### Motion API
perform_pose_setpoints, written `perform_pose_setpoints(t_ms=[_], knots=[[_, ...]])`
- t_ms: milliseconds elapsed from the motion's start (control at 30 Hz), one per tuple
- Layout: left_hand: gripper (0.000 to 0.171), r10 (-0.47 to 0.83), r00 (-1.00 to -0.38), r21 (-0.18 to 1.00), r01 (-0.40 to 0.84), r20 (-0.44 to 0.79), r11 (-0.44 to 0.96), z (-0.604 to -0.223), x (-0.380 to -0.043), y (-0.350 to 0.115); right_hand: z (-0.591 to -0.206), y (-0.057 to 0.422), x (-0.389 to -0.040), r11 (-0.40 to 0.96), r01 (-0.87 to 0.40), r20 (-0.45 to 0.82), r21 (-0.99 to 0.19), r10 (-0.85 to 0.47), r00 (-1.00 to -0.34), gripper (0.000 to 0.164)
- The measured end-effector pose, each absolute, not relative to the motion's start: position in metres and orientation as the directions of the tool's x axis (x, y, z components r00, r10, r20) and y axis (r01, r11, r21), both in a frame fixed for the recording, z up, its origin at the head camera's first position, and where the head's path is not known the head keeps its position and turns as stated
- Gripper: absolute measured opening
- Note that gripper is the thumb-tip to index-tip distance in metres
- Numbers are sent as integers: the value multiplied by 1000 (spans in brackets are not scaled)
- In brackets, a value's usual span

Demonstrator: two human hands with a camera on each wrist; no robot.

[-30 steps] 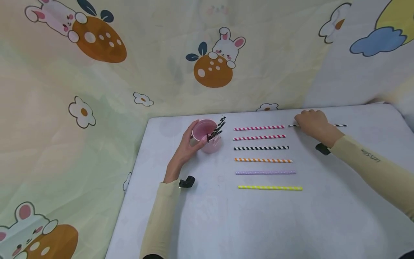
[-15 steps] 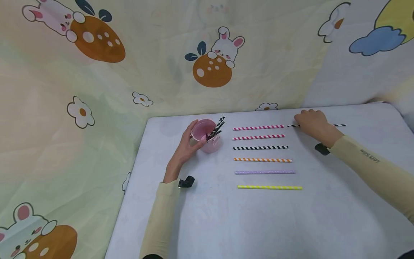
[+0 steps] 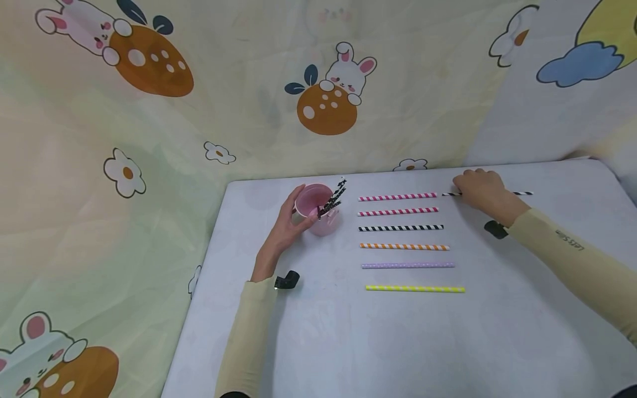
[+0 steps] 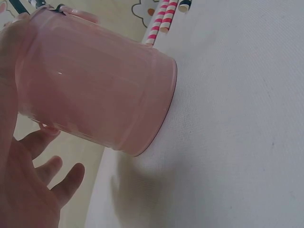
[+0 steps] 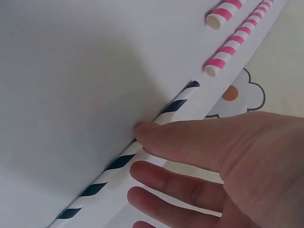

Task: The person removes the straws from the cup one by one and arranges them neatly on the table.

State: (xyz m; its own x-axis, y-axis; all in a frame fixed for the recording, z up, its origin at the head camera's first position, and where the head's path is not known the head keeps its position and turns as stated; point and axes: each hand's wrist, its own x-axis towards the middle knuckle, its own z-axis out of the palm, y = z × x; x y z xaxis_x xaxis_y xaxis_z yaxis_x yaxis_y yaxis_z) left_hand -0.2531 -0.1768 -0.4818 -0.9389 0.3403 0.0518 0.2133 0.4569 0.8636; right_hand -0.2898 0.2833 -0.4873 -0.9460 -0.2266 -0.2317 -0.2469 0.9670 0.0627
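My left hand (image 3: pixel 288 224) grips a pink translucent cup (image 3: pixel 311 199) near its rim. In the left wrist view the cup (image 4: pixel 99 80) is tilted, its base towards the table, and several fingers are spread below it. Black-and-white patterned straws (image 3: pixel 334 200) stick out of the cup's right side. On the right, my right hand (image 3: pixel 485 190) pinches a black-and-white striped straw (image 3: pixel 522 193) that lies along the back of the table. The right wrist view has the thumb across this straw (image 5: pixel 118 162); the index fingertip is mostly hidden.
Between the hands lie two pink-striped straws (image 3: pixel 398 197), a black-striped straw (image 3: pixel 400 228), an orange-striped straw (image 3: pixel 404 246), a lilac dotted straw (image 3: pixel 408 265) and a yellow straw (image 3: pixel 415 288), in rows on the white table (image 3: pixel 398 342). A printed cloth (image 3: pixel 249 83) hangs behind.
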Motion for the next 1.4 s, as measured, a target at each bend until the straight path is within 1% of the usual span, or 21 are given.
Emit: perform_pose_setpoints(t_ms=[67,200,300,433,500,600,733,833,933,1067,1200,1400], knots=[[81,339,-940,861,210,46,463,-480,-252,-176,-486,283,-291,969,-242,-240,57,-222,-945,9],[83,330,-943,862,204,45,464,-497,-260,-179,-482,283,-294,969,-244,-250,38,-227,-941,11],[85,326,-944,862,211,57,461,-515,-269,-183,-476,281,-294,969,-247,-246,4,-238,-940,19],[84,323,-943,859,228,77,458,-523,-272,-186,-467,272,-294,965,-252,-237,-69,-261,-936,32],[84,320,-944,856,230,80,464,-523,-272,-187,-463,265,-295,959,-253,-235,-127,-277,-932,38],[85,311,-947,850,224,75,478,-523,-270,-187,-460,256,-297,938,-241,-226,-248,-298,-928,47],[84,308,-949,848,219,70,483,-522,-269,-187,-460,241,-301,872,-248,-164,-422,-343,-925,55],[84,311,-948,846,222,71,485,-523,-270,-187,-461,231,-304,798,-263,-94,-542,-369,-925,57],[84,312,-948,846,221,68,485,-524,-271,-187,-464,220,-305,714,-250,-45,-654,-367,-929,58],[86,317,-946,854,218,66,472,-524,-272,-187,-470,204,-305,623,-217,-19,-751,-350,-937,59],[86,321,-944,855,224,72,468,-524,-272,-187,-474,187,-305,554,-216,2,-804,-361,-933,56],[87,314,-946,845,226,73,484,-524,-271,-188,-477,157,-304,456,-260,55,-851,-415,-908,44]])
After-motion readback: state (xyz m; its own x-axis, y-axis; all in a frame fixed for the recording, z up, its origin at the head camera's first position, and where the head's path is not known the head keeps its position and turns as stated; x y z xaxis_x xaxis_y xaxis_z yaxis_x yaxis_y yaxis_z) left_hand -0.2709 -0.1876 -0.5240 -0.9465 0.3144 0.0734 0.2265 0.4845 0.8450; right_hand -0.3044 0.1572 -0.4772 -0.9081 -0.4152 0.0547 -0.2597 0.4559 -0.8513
